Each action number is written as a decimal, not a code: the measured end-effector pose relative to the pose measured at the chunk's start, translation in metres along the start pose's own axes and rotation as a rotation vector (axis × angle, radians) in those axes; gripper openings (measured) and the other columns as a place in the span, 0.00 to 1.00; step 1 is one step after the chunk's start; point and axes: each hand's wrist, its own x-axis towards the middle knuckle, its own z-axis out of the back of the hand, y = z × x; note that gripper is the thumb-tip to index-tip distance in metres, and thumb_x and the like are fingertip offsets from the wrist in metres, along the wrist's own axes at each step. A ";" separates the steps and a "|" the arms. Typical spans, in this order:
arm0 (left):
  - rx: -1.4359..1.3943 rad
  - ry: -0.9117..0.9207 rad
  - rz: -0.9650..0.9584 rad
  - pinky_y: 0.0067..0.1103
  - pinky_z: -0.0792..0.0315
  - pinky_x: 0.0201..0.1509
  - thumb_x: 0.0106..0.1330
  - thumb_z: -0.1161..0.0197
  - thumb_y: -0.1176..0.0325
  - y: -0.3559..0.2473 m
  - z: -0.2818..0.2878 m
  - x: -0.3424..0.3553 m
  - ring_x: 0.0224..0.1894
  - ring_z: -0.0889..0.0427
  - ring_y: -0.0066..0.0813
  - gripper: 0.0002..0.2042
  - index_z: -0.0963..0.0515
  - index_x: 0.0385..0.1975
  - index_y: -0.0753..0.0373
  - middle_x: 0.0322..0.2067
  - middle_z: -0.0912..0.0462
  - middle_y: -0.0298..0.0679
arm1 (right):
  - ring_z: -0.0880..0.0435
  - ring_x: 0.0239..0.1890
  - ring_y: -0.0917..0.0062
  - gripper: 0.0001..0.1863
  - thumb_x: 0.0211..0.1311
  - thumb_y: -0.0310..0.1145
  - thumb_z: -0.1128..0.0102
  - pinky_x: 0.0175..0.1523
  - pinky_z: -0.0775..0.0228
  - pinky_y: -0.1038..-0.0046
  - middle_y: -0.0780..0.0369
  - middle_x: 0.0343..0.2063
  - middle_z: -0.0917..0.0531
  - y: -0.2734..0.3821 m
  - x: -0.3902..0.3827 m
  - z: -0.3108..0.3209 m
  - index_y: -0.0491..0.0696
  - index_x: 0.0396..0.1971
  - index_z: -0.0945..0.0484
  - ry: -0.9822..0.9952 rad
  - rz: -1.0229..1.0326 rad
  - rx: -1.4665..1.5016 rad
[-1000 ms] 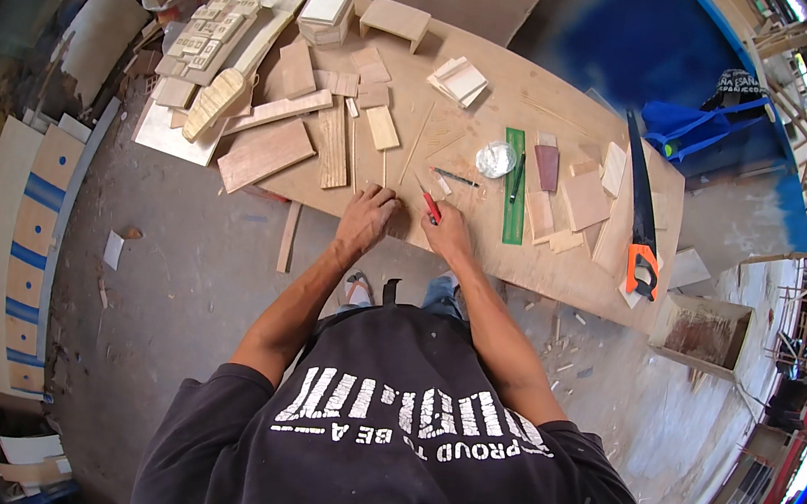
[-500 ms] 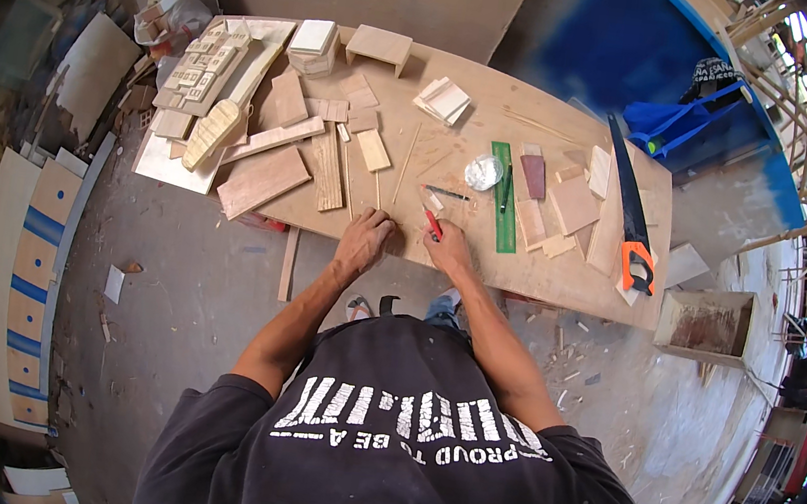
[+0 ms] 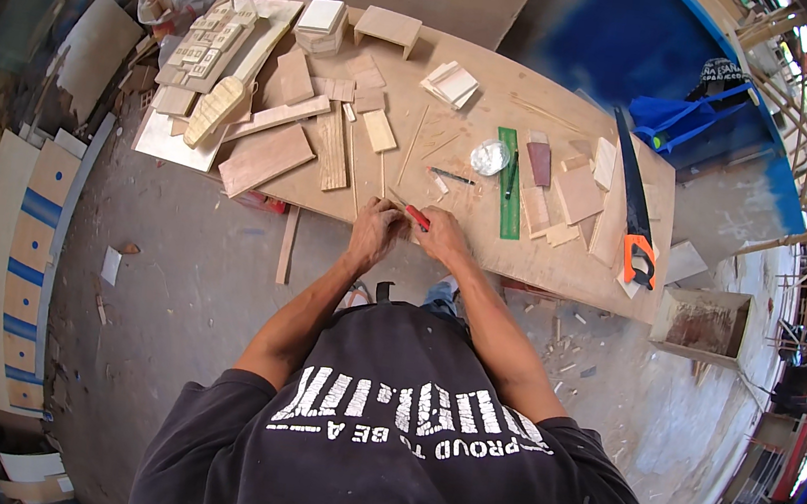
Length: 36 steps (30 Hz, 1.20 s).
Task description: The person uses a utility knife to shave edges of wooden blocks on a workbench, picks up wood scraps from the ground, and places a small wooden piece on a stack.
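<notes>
At the table's near edge, my right hand [image 3: 443, 238] is closed around a red-handled craft knife [image 3: 417, 217]. Its blade end points left, toward my left hand [image 3: 376, 232]. The fingers of that hand are pinched together close to the blade; whatever they hold is too small to make out. Just beyond the left hand lie a thin wooden stick [image 3: 382, 177] and a small pale wood block [image 3: 378, 132]. Past the right hand are a dark pencil-like tool [image 3: 453, 176] and a small pale wood scrap [image 3: 441, 185].
The wooden table [image 3: 505, 83] carries a green ruler [image 3: 511, 210], a round white container [image 3: 490, 158], an orange-handled saw [image 3: 639, 256], several boards [image 3: 269, 161] and a wooden building model [image 3: 212, 47]. An open box [image 3: 703, 324] stands off the table's right end.
My hands have come closer together. The knife has shifted left and now tilts toward my left hand, whose fingers have drawn in. The view has shifted slightly.
</notes>
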 end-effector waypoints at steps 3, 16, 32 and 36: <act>0.010 0.003 0.006 0.33 0.26 0.47 0.57 0.32 0.73 -0.001 0.000 0.001 0.42 0.23 0.44 0.08 0.13 0.36 0.62 0.37 0.16 0.42 | 0.17 0.41 0.51 0.10 0.58 0.33 0.36 0.47 0.25 0.56 0.50 0.35 0.16 -0.006 -0.001 -0.003 0.42 0.35 0.18 -0.008 0.070 0.006; 0.145 -0.152 0.107 0.34 0.29 0.44 0.57 0.30 0.68 -0.005 0.004 -0.018 0.40 0.24 0.42 0.07 0.13 0.35 0.58 0.32 0.18 0.40 | 0.17 0.40 0.53 0.10 0.55 0.34 0.34 0.45 0.25 0.57 0.54 0.34 0.17 -0.003 -0.006 -0.007 0.44 0.33 0.18 -0.093 0.029 -0.016; 0.265 -0.038 0.105 0.37 0.36 0.48 0.63 0.36 0.65 -0.022 0.003 -0.037 0.48 0.28 0.41 0.15 0.18 0.50 0.50 0.44 0.23 0.35 | 0.17 0.40 0.52 0.08 0.56 0.34 0.35 0.44 0.25 0.55 0.55 0.35 0.17 -0.001 -0.009 -0.011 0.47 0.33 0.19 -0.124 0.038 -0.017; 0.265 -0.039 0.086 0.37 0.37 0.49 0.61 0.35 0.68 -0.020 0.002 -0.037 0.48 0.28 0.40 0.16 0.18 0.50 0.50 0.43 0.22 0.35 | 0.18 0.40 0.52 0.08 0.57 0.33 0.36 0.44 0.25 0.55 0.54 0.35 0.18 -0.001 -0.009 -0.012 0.47 0.34 0.19 -0.126 0.032 -0.018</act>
